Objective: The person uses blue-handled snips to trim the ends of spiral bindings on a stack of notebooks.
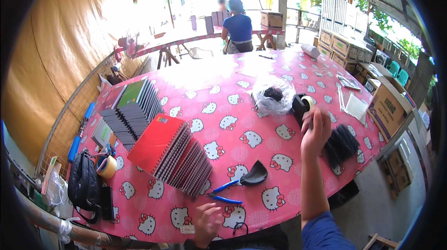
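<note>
My right hand (316, 131) is over the right side of the table, against a black tape dispenser (299, 105) with a pale tape roll (308, 102). Its fingers are bent together; what they grip is hidden. Beside that wrist lies a bundle of black spiral coils (343, 143). Near the front edge, my left hand (207, 222) hovers empty, its fingers loosely apart. Just beyond it rest blue-handled pliers (226, 193) and a black curved, scoop-like piece (254, 174). Left of these stands a tall stack of red spiral notebooks (170, 150).
Another notebook stack, green-topped (135, 103), is farther left. A clear plastic bag (274, 96) holds something black. At the left edge are a black bag (84, 182) and a tape roll (107, 167). A cardboard box (390, 108) stands right. A person in blue (238, 28) sits beyond.
</note>
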{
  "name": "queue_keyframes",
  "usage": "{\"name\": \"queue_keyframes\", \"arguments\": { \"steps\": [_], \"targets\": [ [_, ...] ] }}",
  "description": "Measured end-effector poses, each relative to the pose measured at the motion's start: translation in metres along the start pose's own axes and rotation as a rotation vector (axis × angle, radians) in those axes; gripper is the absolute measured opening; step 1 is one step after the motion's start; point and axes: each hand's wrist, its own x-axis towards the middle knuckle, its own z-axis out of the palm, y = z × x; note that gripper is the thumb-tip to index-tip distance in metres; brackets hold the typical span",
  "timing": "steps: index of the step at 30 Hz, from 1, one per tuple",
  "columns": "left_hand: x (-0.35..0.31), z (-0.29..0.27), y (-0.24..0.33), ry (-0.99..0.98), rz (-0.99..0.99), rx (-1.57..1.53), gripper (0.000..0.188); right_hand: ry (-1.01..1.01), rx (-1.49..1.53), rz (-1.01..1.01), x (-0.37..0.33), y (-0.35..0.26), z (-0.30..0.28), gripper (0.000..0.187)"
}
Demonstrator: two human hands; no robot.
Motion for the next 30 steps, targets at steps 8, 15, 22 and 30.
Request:
{"name": "queue_keyframes", "arguments": {
  "steps": [8, 15, 22, 30],
  "targets": [
    [-0.024, -0.052, -0.01, 0.193, -0.403, 0.006, 0.035, -0.256, -1.301, -0.127, 0.093, 0.223, -0.012, 0.031],
    [-0.043, -0.06, -0.037, 0.248, -0.316, 0.493, 0.034, -0.512, -1.682, -0.115, 0.043, 0.242, -0.024, 0.018],
    [-0.057, -0.053, -0.057, 0.221, -0.458, 0.188, 0.021, -1.024, -1.455, 0.056, 0.03, 0.164, -0.024, 0.031],
    [-0.072, -0.064, -0.073, 0.339, -0.565, -0.001, 0.032, -1.613, -0.7, -0.052, -0.156, 0.034, 0.047, 0.075]
  ]
}}
